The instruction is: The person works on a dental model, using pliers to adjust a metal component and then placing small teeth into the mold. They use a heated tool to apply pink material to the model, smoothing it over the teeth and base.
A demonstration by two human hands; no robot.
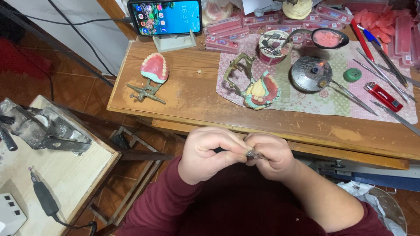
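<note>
My left hand [205,154] and my right hand [271,154] meet below the front edge of the wooden table [192,98], fingertips pinched together around a small dark metal piece [253,154]. Most of the piece is hidden by my fingers. On the table ahead stands a brass articulator [238,74] holding a denture model [262,92] with pink wax and teeth. Farther left lies a second pink denture [155,67] on a small metal frame [146,92].
A phone [165,17] leans on a stand at the back. On the patterned cloth [315,98] lie a round metal burner [311,72], a red lighter [384,96], several thin metal tools and pink wax strips. A side bench [65,175] on the left carries a handpiece.
</note>
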